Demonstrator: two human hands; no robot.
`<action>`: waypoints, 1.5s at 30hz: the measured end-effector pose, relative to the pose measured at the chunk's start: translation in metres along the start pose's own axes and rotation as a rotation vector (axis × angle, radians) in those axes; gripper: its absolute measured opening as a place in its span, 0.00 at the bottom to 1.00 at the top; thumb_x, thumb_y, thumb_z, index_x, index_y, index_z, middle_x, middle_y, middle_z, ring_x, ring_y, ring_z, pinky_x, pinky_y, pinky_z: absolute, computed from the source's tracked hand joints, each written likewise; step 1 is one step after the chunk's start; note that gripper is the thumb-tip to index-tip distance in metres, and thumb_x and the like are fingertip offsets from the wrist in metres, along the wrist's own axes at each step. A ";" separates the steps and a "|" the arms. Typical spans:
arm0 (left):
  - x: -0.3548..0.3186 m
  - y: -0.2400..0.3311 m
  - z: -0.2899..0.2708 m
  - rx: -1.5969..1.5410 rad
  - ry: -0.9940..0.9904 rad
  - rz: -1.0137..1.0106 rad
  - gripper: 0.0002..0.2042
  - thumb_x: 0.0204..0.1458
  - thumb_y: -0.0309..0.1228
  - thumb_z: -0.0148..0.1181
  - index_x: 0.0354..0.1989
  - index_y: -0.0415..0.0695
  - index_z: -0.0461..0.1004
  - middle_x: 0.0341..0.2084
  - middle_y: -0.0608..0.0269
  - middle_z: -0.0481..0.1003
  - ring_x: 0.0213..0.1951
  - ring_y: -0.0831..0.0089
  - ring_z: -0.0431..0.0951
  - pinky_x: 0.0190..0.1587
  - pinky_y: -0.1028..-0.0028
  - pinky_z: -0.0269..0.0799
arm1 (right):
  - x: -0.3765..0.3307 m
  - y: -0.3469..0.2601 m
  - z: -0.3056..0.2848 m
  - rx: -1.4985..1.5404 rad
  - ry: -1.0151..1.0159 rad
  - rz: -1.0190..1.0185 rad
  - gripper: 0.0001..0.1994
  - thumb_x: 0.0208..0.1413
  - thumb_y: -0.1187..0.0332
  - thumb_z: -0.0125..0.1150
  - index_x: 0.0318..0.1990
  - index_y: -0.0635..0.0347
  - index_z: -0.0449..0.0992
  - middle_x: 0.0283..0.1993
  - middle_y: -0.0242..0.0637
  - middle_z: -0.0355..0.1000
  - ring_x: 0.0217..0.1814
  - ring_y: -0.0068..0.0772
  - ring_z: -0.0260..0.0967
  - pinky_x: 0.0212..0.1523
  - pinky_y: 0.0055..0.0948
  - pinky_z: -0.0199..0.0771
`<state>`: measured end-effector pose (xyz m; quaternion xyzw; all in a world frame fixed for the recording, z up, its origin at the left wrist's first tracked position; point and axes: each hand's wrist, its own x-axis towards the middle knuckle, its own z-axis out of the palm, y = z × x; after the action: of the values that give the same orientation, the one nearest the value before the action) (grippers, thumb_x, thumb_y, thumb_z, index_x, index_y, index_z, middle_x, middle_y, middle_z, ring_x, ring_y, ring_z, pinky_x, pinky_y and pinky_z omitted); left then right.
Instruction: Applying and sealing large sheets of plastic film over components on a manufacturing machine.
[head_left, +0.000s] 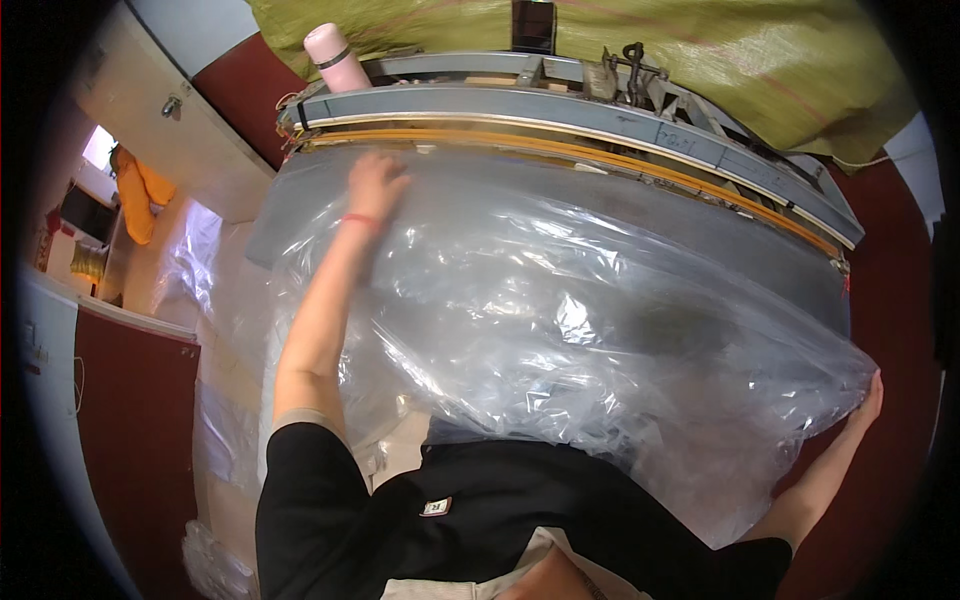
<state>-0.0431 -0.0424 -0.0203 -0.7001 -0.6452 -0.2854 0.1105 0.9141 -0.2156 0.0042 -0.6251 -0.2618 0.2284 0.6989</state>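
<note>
Head | pinches clear plastic film (490, 290) with right hand (872, 395) | has left hand (376, 188) near metal frame (480, 100); cannot tell grip

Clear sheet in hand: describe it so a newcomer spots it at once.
Find the long metal frame, then the grey tabletop below it. The wide, glossy clear sheet drapes there; unlike the crumpled plastic at lower left, its edge is in the right hand.
</note>
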 end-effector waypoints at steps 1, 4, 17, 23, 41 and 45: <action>0.003 -0.001 0.000 -0.016 -0.004 0.012 0.09 0.36 0.32 0.62 0.27 0.43 0.73 0.31 0.58 0.72 0.43 0.59 0.67 0.45 0.67 0.62 | 0.009 -0.001 -0.007 -0.012 -0.022 0.036 0.20 0.49 0.60 0.58 0.44 0.65 0.69 0.42 0.38 0.69 0.42 0.31 0.65 0.45 0.28 0.65; 0.015 0.002 0.008 -0.117 -0.007 -0.083 0.06 0.42 0.31 0.56 0.27 0.43 0.71 0.26 0.57 0.72 0.33 0.59 0.71 0.37 0.69 0.66 | 0.056 -0.002 -0.027 0.034 -0.311 0.184 0.19 0.51 0.59 0.54 0.43 0.66 0.70 0.41 0.36 0.69 0.41 0.29 0.66 0.43 0.26 0.65; 0.046 -0.113 0.055 -0.752 0.432 -0.587 0.09 0.50 0.31 0.49 0.19 0.46 0.62 0.12 0.76 0.57 0.16 0.86 0.55 0.17 0.83 0.51 | 0.065 0.091 0.232 -0.562 0.333 -0.632 0.09 0.48 0.65 0.56 0.28 0.62 0.70 0.29 0.39 0.70 0.34 0.31 0.66 0.39 0.29 0.64; 0.059 -0.136 0.065 -0.848 0.409 -0.531 0.10 0.50 0.32 0.54 0.18 0.48 0.64 0.12 0.78 0.59 0.15 0.88 0.53 0.16 0.85 0.45 | 0.071 0.089 0.258 -0.439 0.287 -0.472 0.10 0.44 0.65 0.60 0.25 0.63 0.71 0.27 0.39 0.71 0.28 0.27 0.67 0.34 0.25 0.65; 0.033 -0.102 0.003 -0.861 0.170 -0.498 0.03 0.48 0.26 0.51 0.31 0.43 0.68 0.22 0.69 0.68 0.24 0.82 0.68 0.27 0.83 0.64 | -0.009 0.012 0.335 -0.415 0.403 -0.781 0.12 0.46 0.67 0.57 0.35 0.66 0.70 0.36 0.40 0.69 0.37 0.31 0.66 0.39 0.27 0.65; 0.012 -0.036 -0.064 -0.875 0.055 -0.277 0.02 0.49 0.23 0.47 0.29 0.42 0.67 0.21 0.71 0.67 0.26 0.82 0.67 0.30 0.84 0.62 | -0.157 -0.049 0.463 -0.257 -0.184 -0.884 0.09 0.44 0.70 0.57 0.34 0.63 0.70 0.35 0.39 0.68 0.39 0.34 0.65 0.42 0.29 0.63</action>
<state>-0.0942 -0.0604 0.0304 -0.5801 -0.5485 -0.5615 -0.2176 0.4934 0.0265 0.0781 -0.5125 -0.5897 -0.0710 0.6201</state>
